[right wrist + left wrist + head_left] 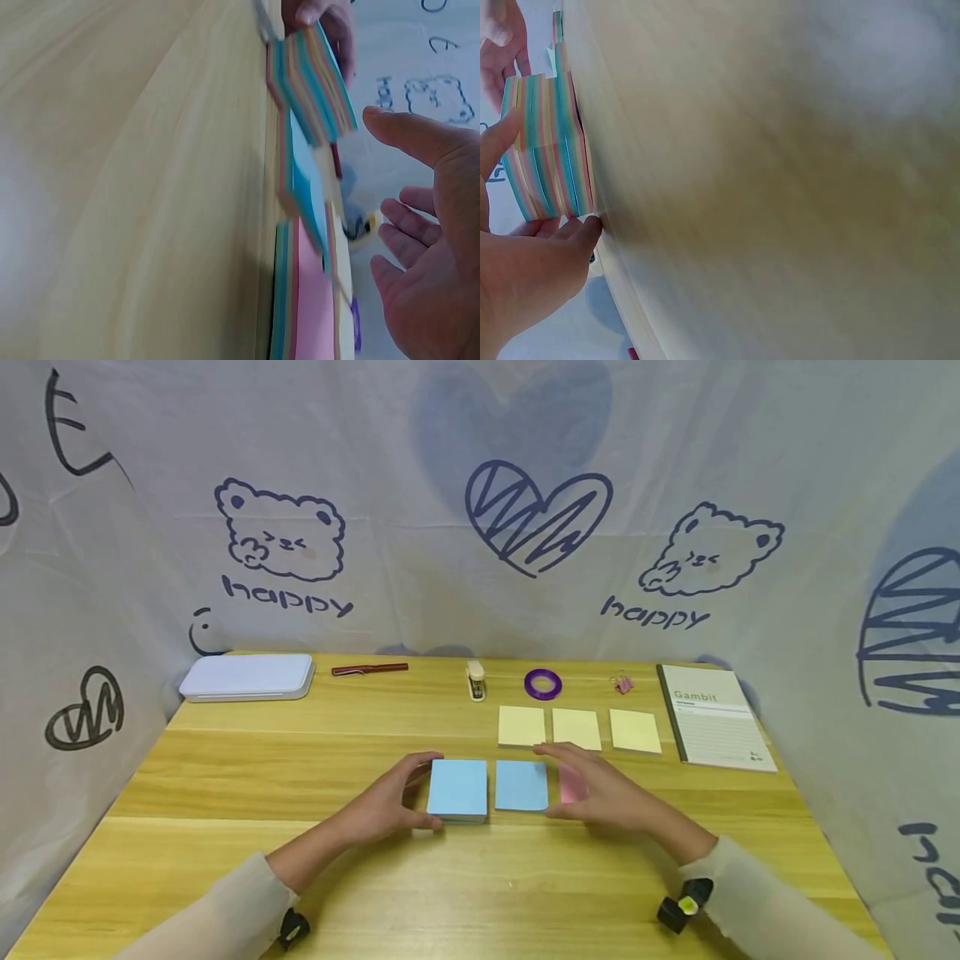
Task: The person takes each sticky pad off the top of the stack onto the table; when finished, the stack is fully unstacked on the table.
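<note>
My left hand (386, 803) holds a tall stack of sticky notes (458, 787) with a blue top, thumb at its near side and fingers at its left and far side. Striped coloured edges of this stack (544, 150) show in the left wrist view. Just right of it lies a lower blue-topped sticky note pad (521, 785). A pink-topped sticky note pad (572, 783) is partly covered by my right hand (603, 787). That hand hovers over these pads with thumb and fingers apart; the right wrist view shows nothing in its grasp.
Behind lie yellow sticky note pads (576, 729) in a row. Along the back are a white case (247, 677), a dark red pen (370, 669), a small stapler (476, 681), purple tape (542, 684), pink clips (622, 682) and a notebook (716, 718). Printed cloth surrounds the table.
</note>
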Action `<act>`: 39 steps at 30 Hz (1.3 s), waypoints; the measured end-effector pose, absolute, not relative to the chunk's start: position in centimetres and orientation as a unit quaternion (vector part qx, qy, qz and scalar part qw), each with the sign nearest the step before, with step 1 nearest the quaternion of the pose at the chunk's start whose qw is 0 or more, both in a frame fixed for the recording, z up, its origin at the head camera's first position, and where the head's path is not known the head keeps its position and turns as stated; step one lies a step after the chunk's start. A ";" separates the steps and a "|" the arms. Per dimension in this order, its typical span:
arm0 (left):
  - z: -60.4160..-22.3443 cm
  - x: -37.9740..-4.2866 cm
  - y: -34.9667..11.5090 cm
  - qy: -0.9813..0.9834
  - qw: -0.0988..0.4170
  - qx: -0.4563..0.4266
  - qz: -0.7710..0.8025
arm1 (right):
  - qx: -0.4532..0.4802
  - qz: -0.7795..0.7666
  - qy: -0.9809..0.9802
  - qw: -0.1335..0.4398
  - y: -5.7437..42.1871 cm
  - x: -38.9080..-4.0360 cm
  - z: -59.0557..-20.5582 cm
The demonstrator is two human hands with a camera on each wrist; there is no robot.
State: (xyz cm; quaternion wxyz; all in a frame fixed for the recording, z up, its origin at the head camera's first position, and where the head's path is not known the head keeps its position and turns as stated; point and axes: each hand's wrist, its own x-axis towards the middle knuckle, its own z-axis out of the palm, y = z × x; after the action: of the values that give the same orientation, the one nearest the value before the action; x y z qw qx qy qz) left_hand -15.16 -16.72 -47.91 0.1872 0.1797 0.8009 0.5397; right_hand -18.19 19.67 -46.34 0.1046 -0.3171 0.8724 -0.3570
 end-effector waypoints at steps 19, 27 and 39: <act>-48.0 -15.2 -16.6 0.800 0.180 0.183 0.542 | -0.363 -0.371 0.843 0.142 11.5 -18.2 -47.4; -48.0 -15.2 -16.5 0.798 0.182 0.189 0.543 | -0.344 -0.368 0.853 0.134 10.3 -17.6 -47.9; -48.1 -15.3 -16.6 0.803 0.181 0.188 0.536 | -0.330 -0.376 0.858 0.120 9.9 -17.4 -47.9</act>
State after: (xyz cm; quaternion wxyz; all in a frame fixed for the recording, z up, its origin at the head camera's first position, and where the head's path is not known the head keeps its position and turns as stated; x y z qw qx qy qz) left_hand -15.26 -16.59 -48.07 0.1812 0.1878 0.8028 0.5361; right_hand -17.43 9.88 -47.93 0.1198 -0.3296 0.8576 -0.3761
